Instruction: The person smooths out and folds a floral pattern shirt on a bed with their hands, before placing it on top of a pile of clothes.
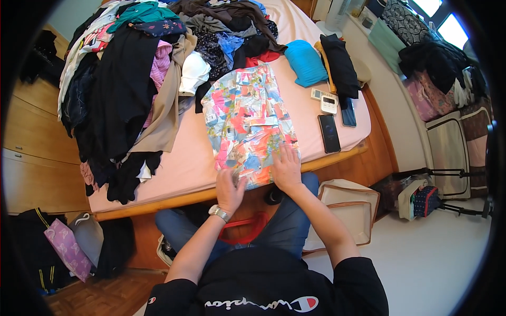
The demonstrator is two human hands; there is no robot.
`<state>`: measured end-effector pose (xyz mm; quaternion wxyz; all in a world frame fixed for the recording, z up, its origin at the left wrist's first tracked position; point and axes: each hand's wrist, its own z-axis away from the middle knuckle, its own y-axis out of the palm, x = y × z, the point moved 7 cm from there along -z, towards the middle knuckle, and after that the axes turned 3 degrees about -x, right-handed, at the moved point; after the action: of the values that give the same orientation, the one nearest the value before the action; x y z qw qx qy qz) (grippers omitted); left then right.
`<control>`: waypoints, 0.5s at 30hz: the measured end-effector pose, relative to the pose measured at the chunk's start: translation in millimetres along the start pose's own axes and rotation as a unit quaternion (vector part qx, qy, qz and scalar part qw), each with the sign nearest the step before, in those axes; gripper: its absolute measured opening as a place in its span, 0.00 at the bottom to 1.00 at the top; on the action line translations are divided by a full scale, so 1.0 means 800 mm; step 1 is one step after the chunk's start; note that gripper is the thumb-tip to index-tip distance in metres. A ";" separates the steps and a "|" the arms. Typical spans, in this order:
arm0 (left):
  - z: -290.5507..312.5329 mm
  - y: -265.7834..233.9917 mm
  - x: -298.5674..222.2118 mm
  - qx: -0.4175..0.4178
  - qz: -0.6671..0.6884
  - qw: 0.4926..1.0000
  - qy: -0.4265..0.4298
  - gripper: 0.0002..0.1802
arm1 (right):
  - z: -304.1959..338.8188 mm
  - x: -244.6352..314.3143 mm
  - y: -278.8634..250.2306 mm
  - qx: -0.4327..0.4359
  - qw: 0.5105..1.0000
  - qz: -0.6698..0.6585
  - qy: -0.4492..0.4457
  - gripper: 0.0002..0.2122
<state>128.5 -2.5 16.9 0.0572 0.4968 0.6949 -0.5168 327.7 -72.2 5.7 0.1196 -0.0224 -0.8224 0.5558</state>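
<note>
A garment with a multicoloured abstract print lies spread flat near the bed's front edge, with a short strip of the same cloth across its middle. I cannot tell whether it is a skirt or another piece. My right hand rests on its lower right part, fingers stretched out. At the lower left edge of the cloth is my left hand, fingers apart, a metal watch on the wrist. Neither hand grips anything that I can see.
A tall heap of mixed clothes covers the bed's left and back. To the right are a folded turquoise cloth, a folded black garment, two phones and small white devices. Beige fabric boxes stand on the floor.
</note>
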 end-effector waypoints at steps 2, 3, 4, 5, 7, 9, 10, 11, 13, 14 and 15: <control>0.004 0.019 -0.012 0.074 -0.030 0.995 0.067 0.40 | -0.013 0.020 0.008 -0.026 0.999 0.001 -0.033 0.26; -0.008 0.030 -0.039 0.138 -0.047 0.984 0.100 0.45 | -0.022 0.035 0.011 0.008 0.994 -0.044 -0.104 0.27; -0.011 0.042 -0.056 0.201 -0.063 0.969 0.132 0.50 | -0.024 0.047 0.013 0.042 0.980 -0.088 -0.174 0.28; -0.005 0.060 -0.038 0.261 -0.069 0.958 0.100 0.58 | -0.022 0.039 0.034 0.074 0.977 -0.067 -0.189 0.33; 0.000 0.064 -0.015 0.282 -0.112 0.947 0.107 0.57 | -0.016 -0.003 0.037 0.106 0.975 -0.072 -0.183 0.37; 0.015 0.069 0.006 0.303 -0.191 0.921 0.150 0.54 | -0.001 -0.049 0.031 0.183 0.970 -0.058 -0.147 0.47; 0.021 0.067 0.021 0.301 -0.192 0.922 0.148 0.54 | -0.001 -0.057 0.023 0.182 0.970 -0.059 -0.151 0.47; 0.023 0.057 0.025 0.267 -0.159 0.939 0.144 0.52 | 0.006 -0.065 0.020 0.204 0.967 -0.013 -0.152 0.48; 0.025 0.046 0.027 0.189 -0.145 0.959 0.154 0.40 | 0.010 -0.064 0.020 0.198 0.969 0.024 -0.147 0.40; 0.021 0.046 0.025 0.189 -0.145 0.959 0.154 0.40 | 0.015 -0.059 0.026 0.198 0.969 0.024 -0.147 0.40; 0.013 0.045 0.017 0.170 -0.121 0.962 0.177 0.33 | 0.016 -0.056 0.030 0.152 0.974 0.061 -0.157 0.35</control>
<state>144.1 -2.8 -19.3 -0.2150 0.4952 0.6504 -0.5344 365.9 -82.5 -28.7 -0.0431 0.0336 -0.7341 0.6768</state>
